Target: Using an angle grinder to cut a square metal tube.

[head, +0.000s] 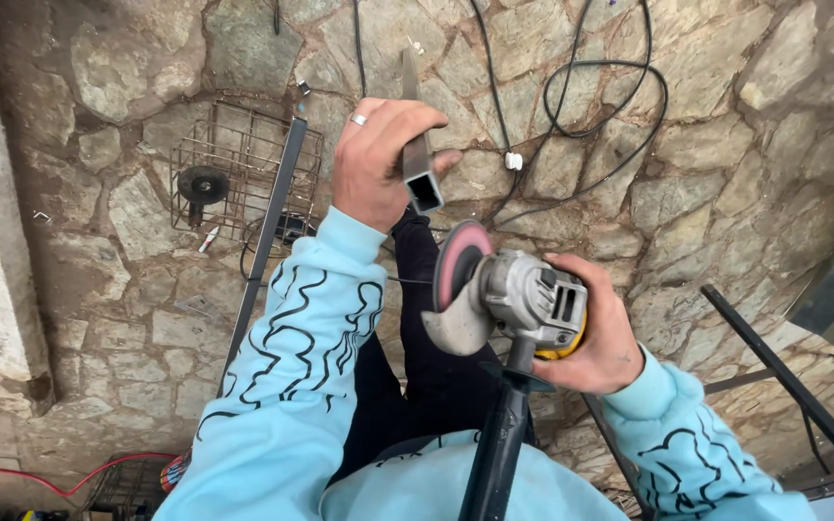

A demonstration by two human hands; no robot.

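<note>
Gripping steel tube [417, 145] w/ left hand [375, 159], fingers wrapped, long axis vertical; right hand [598, 333] clasping angle grinder [514, 299]

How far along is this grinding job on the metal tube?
Done: nothing clearly, since the tube end shows no visible grinding marks. In hand: left hand grips the tube upright, right hand holds the grinder, its disc just below the tube end, apart. Left: probably the grinding itself.

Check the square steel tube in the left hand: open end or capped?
Open. The steel tube in the left hand shows a dark hollow rectangular mouth, no cap.
</note>
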